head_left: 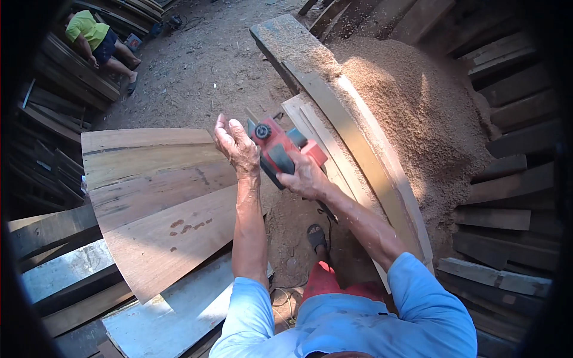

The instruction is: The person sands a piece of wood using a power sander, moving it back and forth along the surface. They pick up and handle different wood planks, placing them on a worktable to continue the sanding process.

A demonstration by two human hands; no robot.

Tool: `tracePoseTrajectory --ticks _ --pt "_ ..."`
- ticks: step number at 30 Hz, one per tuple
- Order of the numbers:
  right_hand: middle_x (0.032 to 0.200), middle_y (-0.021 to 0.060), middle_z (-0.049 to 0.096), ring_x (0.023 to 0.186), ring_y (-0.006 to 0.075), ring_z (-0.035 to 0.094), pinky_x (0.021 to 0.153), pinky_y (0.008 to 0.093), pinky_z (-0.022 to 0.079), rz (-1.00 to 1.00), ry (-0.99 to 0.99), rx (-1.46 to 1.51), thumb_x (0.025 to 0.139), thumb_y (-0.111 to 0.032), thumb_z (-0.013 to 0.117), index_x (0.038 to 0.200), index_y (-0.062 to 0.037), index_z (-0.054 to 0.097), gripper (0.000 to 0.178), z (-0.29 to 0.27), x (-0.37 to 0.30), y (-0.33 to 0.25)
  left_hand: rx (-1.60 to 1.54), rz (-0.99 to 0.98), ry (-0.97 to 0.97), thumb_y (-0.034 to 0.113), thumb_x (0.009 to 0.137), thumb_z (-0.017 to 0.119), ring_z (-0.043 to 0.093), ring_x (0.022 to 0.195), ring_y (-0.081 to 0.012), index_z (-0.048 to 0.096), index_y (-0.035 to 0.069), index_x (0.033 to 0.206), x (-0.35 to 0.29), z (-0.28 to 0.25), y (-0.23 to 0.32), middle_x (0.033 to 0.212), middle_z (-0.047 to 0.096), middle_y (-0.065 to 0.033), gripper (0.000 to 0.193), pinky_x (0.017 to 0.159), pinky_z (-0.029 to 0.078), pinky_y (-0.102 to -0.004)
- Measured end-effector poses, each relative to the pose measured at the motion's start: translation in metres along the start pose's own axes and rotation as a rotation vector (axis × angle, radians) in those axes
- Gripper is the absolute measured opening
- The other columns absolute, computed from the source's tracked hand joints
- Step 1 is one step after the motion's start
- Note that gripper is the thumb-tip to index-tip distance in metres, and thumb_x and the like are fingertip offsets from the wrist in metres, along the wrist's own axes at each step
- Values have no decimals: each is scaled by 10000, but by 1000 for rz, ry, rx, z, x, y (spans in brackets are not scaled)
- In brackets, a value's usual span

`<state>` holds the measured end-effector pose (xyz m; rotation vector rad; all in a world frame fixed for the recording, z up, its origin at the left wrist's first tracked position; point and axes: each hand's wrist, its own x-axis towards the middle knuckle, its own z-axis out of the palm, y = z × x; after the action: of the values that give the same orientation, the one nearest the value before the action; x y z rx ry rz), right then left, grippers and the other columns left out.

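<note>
A red and black electric hand planer is held up in front of me, between a wide board panel and a wooden bench. My right hand is wrapped round its rear handle. On the planer's left, my left hand is raised beside the round black front knob, fingers loosely bent and apart, holding nothing. Whether that palm touches the planer's side is hard to make out. The wide panel of several brown boards lies left of my left forearm, with dark wet-looking spots on it. Pale wooden strips lie along the bench to the right.
Beyond the bench beam rises a large heap of wood shavings. Stacked planks line the right side, and more timber lies at left. A cable is near my feet. A person in a yellow-green shirt is at the far left.
</note>
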<state>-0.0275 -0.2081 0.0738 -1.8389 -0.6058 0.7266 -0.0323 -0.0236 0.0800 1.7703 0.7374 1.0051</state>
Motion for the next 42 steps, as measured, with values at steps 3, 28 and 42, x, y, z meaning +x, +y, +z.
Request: tracePoseTrajectory --ticks 3,28,42 --pt "906 205 718 828 292 737 753 420 585 -51 20 68 849 -198 718 1281 17 592 498 35 -78 27 52 -227 -109 441 951 750 532 1272 -358 460 -49 1430 -37 20 -38 1358 546 -246 744 1098 436 -470" --pt "1040 324 705 1020 454 716 880 532 557 577 228 58 780 -195 722 1195 91 603 518 77 -479 149 -483 -1074 -782 177 1043 681 711 787 -194 593 53 958 -501 -31 -3 893 694 -76 174 706 635 -387" --pt "1144 223 695 1078 349 692 936 476 557 879 473 -150 800 -209 743 1317 -7 588 576 172 -604 271 -242 -1572 -1521 168 1055 663 712 748 -161 662 59 1040 -656 -90 71 915 714 -54 110 687 647 -307"
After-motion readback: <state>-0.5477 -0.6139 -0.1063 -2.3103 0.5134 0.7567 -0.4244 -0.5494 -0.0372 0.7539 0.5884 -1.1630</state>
